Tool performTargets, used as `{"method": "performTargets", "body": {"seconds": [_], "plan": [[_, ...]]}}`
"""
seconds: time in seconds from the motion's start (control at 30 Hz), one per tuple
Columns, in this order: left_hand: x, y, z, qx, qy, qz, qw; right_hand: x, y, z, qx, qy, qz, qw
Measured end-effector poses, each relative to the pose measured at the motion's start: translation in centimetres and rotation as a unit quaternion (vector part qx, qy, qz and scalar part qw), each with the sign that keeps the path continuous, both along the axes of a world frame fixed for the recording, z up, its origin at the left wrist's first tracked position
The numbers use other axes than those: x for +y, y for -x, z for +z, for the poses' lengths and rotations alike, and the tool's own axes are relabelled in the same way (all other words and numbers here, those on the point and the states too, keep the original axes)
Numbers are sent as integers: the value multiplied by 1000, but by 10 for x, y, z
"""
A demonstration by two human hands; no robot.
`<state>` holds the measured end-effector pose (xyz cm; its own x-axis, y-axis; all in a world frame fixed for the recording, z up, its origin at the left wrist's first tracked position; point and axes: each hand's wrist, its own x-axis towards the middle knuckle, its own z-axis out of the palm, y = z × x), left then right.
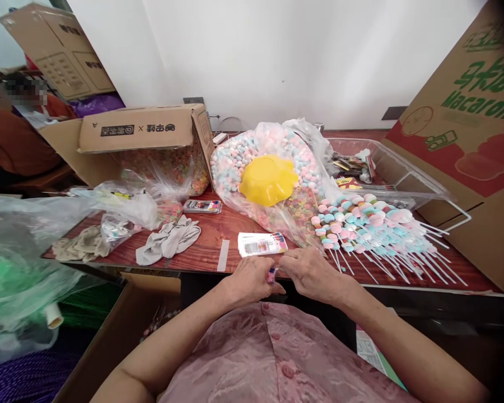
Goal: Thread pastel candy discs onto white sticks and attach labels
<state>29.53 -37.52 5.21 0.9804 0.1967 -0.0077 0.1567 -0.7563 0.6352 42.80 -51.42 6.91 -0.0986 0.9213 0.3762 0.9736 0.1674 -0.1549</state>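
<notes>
My left hand (pixel 252 278) and my right hand (pixel 309 271) meet at the near edge of the red-brown table (pixel 218 232), fingers pinched together around a small pink candy piece (pixel 271 274). Just beyond my fingers lies a flat stack of printed label cards (pixel 262 244). To the right lies a heap of pastel candy skewers (pixel 373 224) with their white sticks pointing toward the table's right front. Behind the cards a big clear bag of pastel candies (pixel 243 157) holds a yellow bowl (pixel 268 179).
An open cardboard box (pixel 143 131) with a bag of colourful candy stands at the back left. Grey gloves (pixel 168 239) and crumpled plastic bags (pixel 121 207) lie on the left. A clear tray (pixel 403 173) and a large printed carton (pixel 474 129) sit at the right. Another person is at the far left.
</notes>
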Motion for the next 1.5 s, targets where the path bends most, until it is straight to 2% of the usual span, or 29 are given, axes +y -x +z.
{"method": "performTargets", "body": {"seconds": [0.1, 0.2, 0.3, 0.37, 0.5, 0.67, 0.73, 0.83, 0.97, 1.07, 1.13, 1.2, 1.27, 1.3, 1.4, 1.5], "plan": [[-3, -2, -1, 2, 42, -11, 999, 11, 4, -5, 20, 20, 20, 999], [2, -1, 0, -35, 153, -12, 987, 17, -1, -7, 24, 21, 27, 999], [16, 4, 6, -58, 328, 6, 943, 16, -16, -3, 38, 6, 24, 999], [29, 6, 10, -13, 414, 17, 910, 15, -25, 2, 58, 0, 21, 998], [44, 3, 6, 110, 495, -3, 862, 16, -29, 10, 84, 14, 32, 996], [30, -5, -8, 91, 570, 52, 815, 19, -27, 7, 116, -6, 29, 993], [21, -6, -9, 74, 578, 89, 807, 17, -29, 2, 172, -40, -4, 984], [11, -7, -6, 41, 559, 135, 817, 15, -29, -4, 234, -58, -57, 969], [2, -8, -7, -21, 528, 157, 835, 19, -19, -10, 231, -35, -43, 971], [-2, -8, -7, -51, 527, 170, 831, 24, -12, -14, 251, -39, -45, 966], [-1, -8, -6, -67, 535, 189, 821, 25, -8, -17, 323, -75, -75, 941], [1, -10, -7, -96, 546, 209, 806, 25, -2, -22, 424, -119, -122, 889], [3, -12, -10, -133, 553, 220, 792, 24, 6, -29, 498, -123, -155, 845], [4, -13, -12, -147, 551, 221, 791, 24, 10, -32, 513, -109, -159, 837], [2, -16, -21, -163, 529, 225, 802, 26, 19, -41, 502, -83, -153, 847], [-1, -16, -25, -138, 544, 225, 796, 30, 17, -43, 492, -128, -163, 845]]}}
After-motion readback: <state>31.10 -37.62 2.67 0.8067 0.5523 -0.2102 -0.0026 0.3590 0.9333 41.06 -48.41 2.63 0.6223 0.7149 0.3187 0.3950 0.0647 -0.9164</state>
